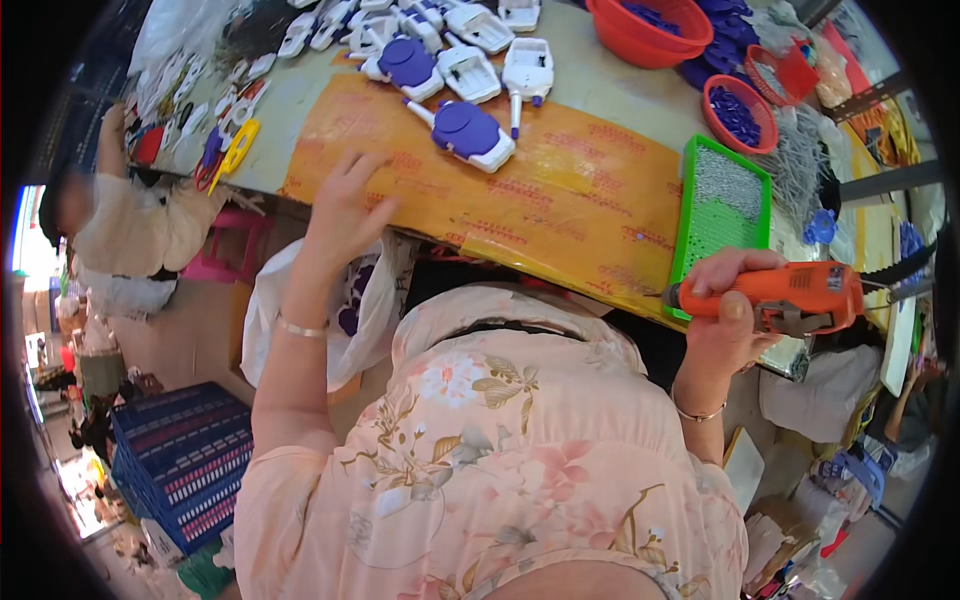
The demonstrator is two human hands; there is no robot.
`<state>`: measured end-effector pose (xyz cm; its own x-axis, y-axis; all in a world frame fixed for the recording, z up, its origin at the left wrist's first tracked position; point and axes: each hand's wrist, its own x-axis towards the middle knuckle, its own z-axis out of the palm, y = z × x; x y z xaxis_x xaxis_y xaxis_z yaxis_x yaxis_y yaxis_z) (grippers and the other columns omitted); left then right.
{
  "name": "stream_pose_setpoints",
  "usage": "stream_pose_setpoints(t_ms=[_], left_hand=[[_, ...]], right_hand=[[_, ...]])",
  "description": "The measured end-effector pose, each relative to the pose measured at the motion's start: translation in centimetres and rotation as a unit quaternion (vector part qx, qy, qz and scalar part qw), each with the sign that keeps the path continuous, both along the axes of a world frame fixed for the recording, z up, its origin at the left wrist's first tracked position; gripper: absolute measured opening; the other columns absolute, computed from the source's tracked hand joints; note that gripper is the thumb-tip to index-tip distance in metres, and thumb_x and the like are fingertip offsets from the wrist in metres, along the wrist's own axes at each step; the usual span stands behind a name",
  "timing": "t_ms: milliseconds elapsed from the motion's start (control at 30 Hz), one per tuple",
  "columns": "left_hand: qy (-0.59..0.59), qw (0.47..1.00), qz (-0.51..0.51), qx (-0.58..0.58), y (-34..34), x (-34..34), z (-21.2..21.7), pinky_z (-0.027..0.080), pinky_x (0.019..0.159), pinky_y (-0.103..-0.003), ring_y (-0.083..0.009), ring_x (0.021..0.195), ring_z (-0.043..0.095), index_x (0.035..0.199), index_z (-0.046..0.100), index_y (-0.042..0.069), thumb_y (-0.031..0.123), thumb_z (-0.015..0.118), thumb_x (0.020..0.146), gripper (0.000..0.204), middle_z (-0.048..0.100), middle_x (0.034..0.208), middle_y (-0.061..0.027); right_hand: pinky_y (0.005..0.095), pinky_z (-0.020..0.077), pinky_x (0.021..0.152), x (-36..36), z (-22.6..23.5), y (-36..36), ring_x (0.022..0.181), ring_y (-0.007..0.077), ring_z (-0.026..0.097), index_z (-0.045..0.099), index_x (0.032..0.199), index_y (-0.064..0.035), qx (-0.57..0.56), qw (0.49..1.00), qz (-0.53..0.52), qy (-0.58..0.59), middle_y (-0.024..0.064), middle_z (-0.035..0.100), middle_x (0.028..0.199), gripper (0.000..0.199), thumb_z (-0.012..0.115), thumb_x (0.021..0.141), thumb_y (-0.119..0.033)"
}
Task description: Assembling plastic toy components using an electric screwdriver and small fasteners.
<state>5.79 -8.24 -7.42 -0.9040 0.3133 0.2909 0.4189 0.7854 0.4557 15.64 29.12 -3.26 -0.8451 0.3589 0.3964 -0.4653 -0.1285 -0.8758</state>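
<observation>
My right hand (722, 310) is wrapped round an orange electric screwdriver (800, 295), its tip pointing left beside the near end of a green tray (764, 215) of small silvery pieces that look like screws. My left hand (350, 205) hangs over the table's front edge with fingers apart, holding nothing. Beyond it to the right, a purple-and-white plastic housing (470, 132) lies on orange taped sheeting (590, 180). Another purple-topped housing (407, 65) lies farther back, among several white open shells (528, 68) with handles.
Red bowls (650, 38) (740, 115) of purple parts stand at the far right, near a red basket (780, 75). Yellow-handled cutters (236, 152) lie at the left. A white bag (265, 315) hangs below the table edge. Another person (140, 225) sits at the left, near blue crates (185, 455).
</observation>
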Motion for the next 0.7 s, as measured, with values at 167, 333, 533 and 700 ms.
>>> stream_pose_setpoints(t_ms=[167,333,533,700], left_hand=[[0.107,0.989,-0.095,-0.027,5.2,-9.5,-0.7,0.047,0.099,-0.046,-0.0409,0.117,0.056,0.13,0.058,0.007,0.025,0.078,0.082,0.055,0.055,0.131,-0.0209],[0.136,0.981,-0.089,-0.104,9.1,-14.1,-4.3,0.041,0.103,-0.05,-0.0385,0.127,0.051,0.136,0.057,0.019,0.049,0.067,0.087,0.058,0.056,0.134,-0.0206],[0.101,0.983,-0.15,-0.032,14.1,-10.5,-5.0,0.05,0.082,-0.05,-0.0368,0.101,0.061,0.128,0.065,0.023,0.051,0.074,0.078,0.057,0.06,0.112,-0.0119],[0.068,0.96,-0.265,-0.064,16.0,-6.8,-4.1,0.047,0.089,-0.05,-0.0369,0.11,0.057,0.135,0.057,0.022,0.045,0.077,0.076,0.067,0.057,0.123,-0.0129]], right_hand=[[0.0334,0.049,0.06,0.4,0.1,0.0,0.066,0.018,0.057,0.048,0.111,-0.0026,-0.014,1.0,-0.023,0.0,0.0063,0.055,0.077,0.05,0.083,0.08,-0.022],[0.0337,0.0491,0.062,0.1,-0.4,0.1,0.066,0.0173,0.054,0.047,0.112,-0.0032,0.007,0.999,-0.037,-0.014,0.0061,0.053,0.078,0.04,0.069,0.079,-0.009],[0.0339,0.0477,0.066,-0.2,-1.4,0.3,0.067,0.0163,0.052,0.045,0.115,-0.0053,0.008,0.998,-0.044,-0.051,0.0051,0.051,0.078,0.041,0.06,0.077,-0.004],[0.0331,0.0477,0.066,-0.7,-1.2,0.0,0.068,0.0149,0.053,0.046,0.117,-0.0053,0.015,0.998,-0.029,-0.046,0.0037,0.052,0.078,0.043,0.069,0.08,-0.011]])
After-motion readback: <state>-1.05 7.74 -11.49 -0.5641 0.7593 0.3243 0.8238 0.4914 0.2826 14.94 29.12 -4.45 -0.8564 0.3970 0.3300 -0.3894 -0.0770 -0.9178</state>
